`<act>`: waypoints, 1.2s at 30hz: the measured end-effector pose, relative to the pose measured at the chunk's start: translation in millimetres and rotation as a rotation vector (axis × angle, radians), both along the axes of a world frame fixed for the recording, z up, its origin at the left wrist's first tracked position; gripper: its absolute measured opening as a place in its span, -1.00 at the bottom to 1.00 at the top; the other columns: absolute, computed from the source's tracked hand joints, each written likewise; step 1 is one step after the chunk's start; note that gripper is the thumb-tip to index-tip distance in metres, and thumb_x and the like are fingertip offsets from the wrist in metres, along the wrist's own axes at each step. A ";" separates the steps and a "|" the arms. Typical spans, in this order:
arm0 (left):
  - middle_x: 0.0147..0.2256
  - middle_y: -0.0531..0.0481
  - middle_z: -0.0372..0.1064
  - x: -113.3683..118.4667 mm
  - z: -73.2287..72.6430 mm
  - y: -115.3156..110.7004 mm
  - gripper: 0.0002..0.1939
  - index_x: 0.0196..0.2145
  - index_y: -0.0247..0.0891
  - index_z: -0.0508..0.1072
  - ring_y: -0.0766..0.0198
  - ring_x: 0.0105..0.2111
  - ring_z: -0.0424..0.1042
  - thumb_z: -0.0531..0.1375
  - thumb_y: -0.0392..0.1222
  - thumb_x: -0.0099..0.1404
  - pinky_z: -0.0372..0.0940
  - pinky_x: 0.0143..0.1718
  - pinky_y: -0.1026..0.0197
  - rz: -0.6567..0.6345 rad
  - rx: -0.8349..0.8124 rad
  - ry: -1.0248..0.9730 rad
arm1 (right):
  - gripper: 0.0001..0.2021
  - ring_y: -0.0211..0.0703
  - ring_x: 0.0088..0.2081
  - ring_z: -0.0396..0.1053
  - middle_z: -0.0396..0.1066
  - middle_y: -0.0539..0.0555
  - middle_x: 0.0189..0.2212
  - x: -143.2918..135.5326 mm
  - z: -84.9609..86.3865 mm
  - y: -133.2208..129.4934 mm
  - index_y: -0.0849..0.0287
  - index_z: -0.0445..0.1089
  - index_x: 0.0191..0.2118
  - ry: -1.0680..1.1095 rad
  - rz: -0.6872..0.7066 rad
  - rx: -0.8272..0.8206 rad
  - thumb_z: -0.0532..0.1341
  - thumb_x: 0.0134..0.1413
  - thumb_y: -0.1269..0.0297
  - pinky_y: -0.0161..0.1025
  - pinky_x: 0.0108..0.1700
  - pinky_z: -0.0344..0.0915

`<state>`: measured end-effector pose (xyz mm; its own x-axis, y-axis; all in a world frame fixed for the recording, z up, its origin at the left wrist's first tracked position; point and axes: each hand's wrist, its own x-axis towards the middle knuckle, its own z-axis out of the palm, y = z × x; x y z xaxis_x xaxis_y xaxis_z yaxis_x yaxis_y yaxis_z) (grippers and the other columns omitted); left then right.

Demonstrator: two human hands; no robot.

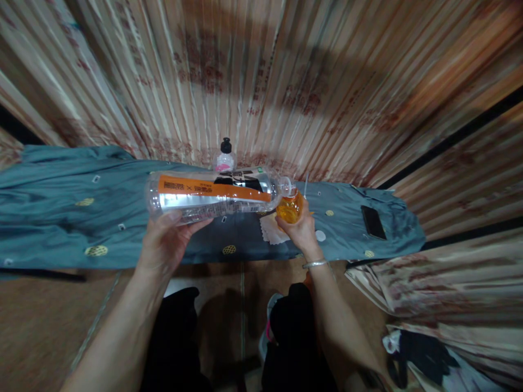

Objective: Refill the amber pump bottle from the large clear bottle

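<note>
My left hand (167, 234) is wrapped round the lower part of a large clear plastic bottle (216, 190) with an orange, silver and black label. The bottle lies almost level in the air, its neck pointing right. My right hand (301, 226) grips a small clear container of orange-yellow liquid (289, 208). The large bottle's mouth is at the top of this container; whether they touch, I cannot tell. A white scalloped-edged napkin (272, 228) lies beneath, and a small white disc (321, 236) is beside my right wrist.
A teal patterned cloth (110, 218) covers the long narrow surface. Behind the large bottle stands a small bottle with a black cap (225, 155). A black phone (373, 222) lies toward the right end. Pleated curtains (245, 76) hang close behind, and dark clothing (427, 354) is at lower right.
</note>
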<state>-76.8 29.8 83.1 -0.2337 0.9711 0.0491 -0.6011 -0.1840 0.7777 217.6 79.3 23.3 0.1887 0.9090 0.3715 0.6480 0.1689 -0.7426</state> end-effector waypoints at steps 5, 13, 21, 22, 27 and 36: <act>-0.18 -0.08 0.69 -0.7 -1.4 0.0 -0.48 -0.13 -0.18 0.64 0.02 -0.20 0.67 0.58 -0.12 -0.09 0.65 -0.24 0.08 -0.016 0.009 0.015 | -0.13 0.24 0.15 0.57 0.55 0.24 0.18 0.4 -1.1 0.6 0.15 0.25 0.35 -0.006 0.001 0.010 0.45 -0.14 0.18 0.14 0.19 0.53; -0.21 -0.05 0.69 -0.8 -1.4 0.2 -0.54 -0.19 -0.17 0.65 0.06 -0.23 0.67 0.58 -0.13 -0.09 0.65 -0.25 0.09 -0.021 0.019 0.007 | -0.14 0.27 0.18 0.55 0.55 0.26 0.18 0.3 0.5 1.2 0.16 0.25 0.35 -0.022 -0.004 -0.003 0.44 -0.13 0.19 0.16 0.21 0.51; -0.17 -0.05 0.69 -2.4 -2.5 -0.3 -0.52 -0.11 -0.15 0.65 0.05 -0.21 0.67 0.57 -0.16 -0.04 0.65 -0.23 0.07 -0.045 0.030 0.000 | -0.13 0.27 0.17 0.55 0.55 0.27 0.19 -0.4 0.3 0.9 0.17 0.25 0.34 -0.004 -0.019 -0.012 0.45 -0.15 0.17 0.16 0.20 0.51; -0.17 -0.05 0.69 -2.1 -2.3 -0.3 -0.53 -0.12 -0.15 0.65 0.05 -0.21 0.67 0.57 -0.17 -0.04 0.65 -0.23 0.08 -0.045 0.034 -0.001 | -0.12 0.27 0.17 0.56 0.55 0.27 0.18 -0.4 0.4 0.8 0.17 0.25 0.35 -0.007 -0.023 -0.019 0.45 -0.15 0.17 0.16 0.19 0.52; -0.20 -0.06 0.70 0.0 0.2 0.4 -0.56 -0.23 -0.19 0.66 0.06 -0.26 0.68 0.60 -0.15 -0.11 0.66 -0.28 0.09 -0.015 0.028 -0.004 | -0.13 0.24 0.17 0.56 0.54 0.26 0.19 0.6 0.5 0.6 0.16 0.25 0.35 -0.023 -0.010 -0.020 0.45 -0.14 0.17 0.13 0.20 0.51; -0.24 -0.07 0.70 2.4 3.5 1.8 -0.48 -0.24 -0.23 0.66 0.06 -0.32 0.69 0.63 -0.14 -0.22 0.67 -0.34 0.08 0.007 0.020 -0.025 | -0.13 0.25 0.16 0.56 0.55 0.26 0.19 0.7 -0.5 0.8 0.17 0.26 0.34 0.006 -0.002 -0.004 0.45 -0.16 0.19 0.13 0.20 0.51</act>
